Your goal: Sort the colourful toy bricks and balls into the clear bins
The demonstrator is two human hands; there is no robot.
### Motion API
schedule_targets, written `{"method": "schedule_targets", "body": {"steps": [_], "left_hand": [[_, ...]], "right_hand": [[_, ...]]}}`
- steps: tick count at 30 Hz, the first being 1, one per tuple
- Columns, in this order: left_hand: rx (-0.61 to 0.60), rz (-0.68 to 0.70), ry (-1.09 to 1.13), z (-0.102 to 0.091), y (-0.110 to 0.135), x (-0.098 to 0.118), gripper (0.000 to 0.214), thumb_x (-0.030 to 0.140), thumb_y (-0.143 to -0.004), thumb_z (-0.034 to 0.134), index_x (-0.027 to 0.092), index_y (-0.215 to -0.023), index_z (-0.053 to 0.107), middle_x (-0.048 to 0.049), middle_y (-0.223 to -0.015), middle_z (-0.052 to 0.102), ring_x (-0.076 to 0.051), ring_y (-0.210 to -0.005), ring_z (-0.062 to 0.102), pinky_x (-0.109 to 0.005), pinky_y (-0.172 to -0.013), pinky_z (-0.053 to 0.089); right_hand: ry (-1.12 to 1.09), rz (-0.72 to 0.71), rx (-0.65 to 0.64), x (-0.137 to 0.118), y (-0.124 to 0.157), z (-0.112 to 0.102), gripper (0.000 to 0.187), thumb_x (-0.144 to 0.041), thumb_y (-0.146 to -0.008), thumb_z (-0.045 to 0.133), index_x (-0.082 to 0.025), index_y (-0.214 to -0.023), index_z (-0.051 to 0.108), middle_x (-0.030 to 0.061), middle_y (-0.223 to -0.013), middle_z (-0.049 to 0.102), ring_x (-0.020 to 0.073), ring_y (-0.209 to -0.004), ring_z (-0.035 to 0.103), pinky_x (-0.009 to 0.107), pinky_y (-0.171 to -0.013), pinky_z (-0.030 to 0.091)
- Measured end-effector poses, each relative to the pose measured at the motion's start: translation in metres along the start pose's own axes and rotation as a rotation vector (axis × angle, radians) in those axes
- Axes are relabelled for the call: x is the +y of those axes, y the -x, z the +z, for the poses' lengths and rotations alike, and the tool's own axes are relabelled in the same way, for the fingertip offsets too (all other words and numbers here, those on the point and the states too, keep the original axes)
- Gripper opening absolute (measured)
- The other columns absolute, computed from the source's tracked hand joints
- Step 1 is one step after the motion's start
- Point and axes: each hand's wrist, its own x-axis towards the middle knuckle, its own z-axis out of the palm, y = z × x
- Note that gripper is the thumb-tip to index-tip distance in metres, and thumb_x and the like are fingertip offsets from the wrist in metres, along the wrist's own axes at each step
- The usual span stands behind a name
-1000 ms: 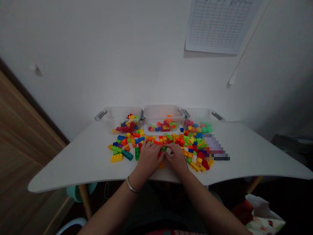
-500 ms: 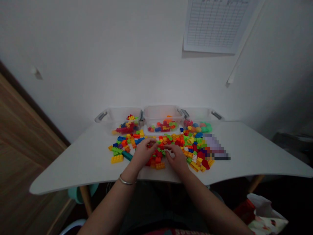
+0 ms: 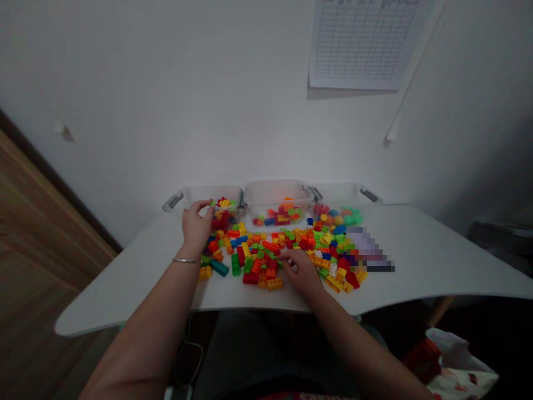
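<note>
Our left grip (image 3: pixel 196 223) has just moved out of the heap and now sits ahead of it, at the near rim of a clear plastic bin with grey latch handles (image 3: pixel 212 194). Its fingers are spread and half curled toward the mixed toy bricks inside, and we can see nothing held in it. A thin metal bangle (image 3: pixel 185 260) circles the wrist behind it. Our right grip (image 3: pixel 300 272) lies low on the right side of the heap, fingers stretched forward and nearly closed beside a small whitish brick (image 3: pixel 291 265); we cannot tell whether it has hold of that brick. The heap of multicoloured plastic building bricks (image 3: pixel 266 258) spreads across the white worktop (image 3: pixel 420 261), between and just left of the right grip, and with the left grip gone its red and orange middle lies uncovered. A long teal brick (image 3: pixel 219 268) rests just below the left grip. Ahead of the right grip stand a second clear bin of bricks (image 3: pixel 277 194) and a third bin holding coloured balls (image 3: pixel 333 214). To its right, a patch is too pixelated to make out.
</note>
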Motion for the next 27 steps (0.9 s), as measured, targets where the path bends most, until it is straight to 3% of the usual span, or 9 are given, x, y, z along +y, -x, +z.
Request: {"method": "schedule_targets", "body": {"steps": [3, 8, 16, 24, 27], "left_hand": [[-0.043, -0.005, -0.18, 0.008, -0.007, -0.005, 0.025, 0.032, -0.081, 0.054, 0.021, -0.098, 0.069, -0.0043, -0.1, 0.073, -0.024, -0.099, 0.063, -0.044, -0.106, 0.032], [-0.15, -0.016, -0.387, 0.013, -0.013, -0.004, 0.03, 0.032, -0.08, 0.052, 0.023, -0.101, 0.071, -0.0079, -0.091, 0.073, -0.029, -0.1, 0.062, -0.046, -0.101, 0.033], [-0.243, 0.138, -0.422, 0.012, 0.0, -0.004, 0.04, 0.026, -0.083, 0.046, 0.024, -0.118, 0.065, -0.0072, -0.126, 0.064, -0.032, -0.122, 0.049, -0.062, -0.111, 0.016], [-0.284, 0.228, -0.396, 0.013, 0.005, -0.022, 0.055, 0.033, -0.085, 0.046, 0.026, -0.14, 0.046, -0.0057, -0.15, 0.041, -0.034, -0.138, 0.03, -0.065, -0.112, 0.013], [-0.275, 0.202, -0.365, 0.011, 0.01, -0.018, 0.054, 0.034, -0.084, 0.047, 0.024, -0.137, 0.049, -0.0067, -0.151, 0.04, -0.035, -0.142, 0.023, -0.062, -0.112, 0.017]], "right_hand": [[-0.011, -0.018, 0.003, 0.0, 0.0, 0.0, 0.018, -0.014, -0.084, 0.05, -0.021, -0.087, 0.067, 0.006, -0.087, 0.069, 0.0206, -0.086, 0.061, 0.036, -0.081, 0.048], [-0.024, -0.014, 0.006, 0.001, 0.0, 0.0, 0.019, -0.013, -0.083, 0.051, -0.022, -0.087, 0.067, 0.005, -0.086, 0.069, 0.0199, -0.085, 0.061, 0.035, -0.08, 0.048], [-0.026, 0.005, -0.014, 0.003, 0.0, 0.001, 0.018, -0.016, -0.085, 0.051, -0.022, -0.087, 0.068, 0.0054, -0.086, 0.069, 0.0198, -0.084, 0.061, 0.035, -0.08, 0.048], [-0.008, 0.003, -0.006, 0.004, 0.0, 0.001, 0.019, -0.016, -0.085, 0.051, -0.022, -0.087, 0.068, 0.0052, -0.085, 0.069, 0.0196, -0.083, 0.061, 0.035, -0.079, 0.048], [-0.007, 0.005, 0.0, 0.005, 0.0, 0.002, 0.019, -0.016, -0.085, 0.05, -0.022, -0.087, 0.068, 0.0055, -0.086, 0.069, 0.0197, -0.083, 0.061, 0.035, -0.079, 0.048]]}}
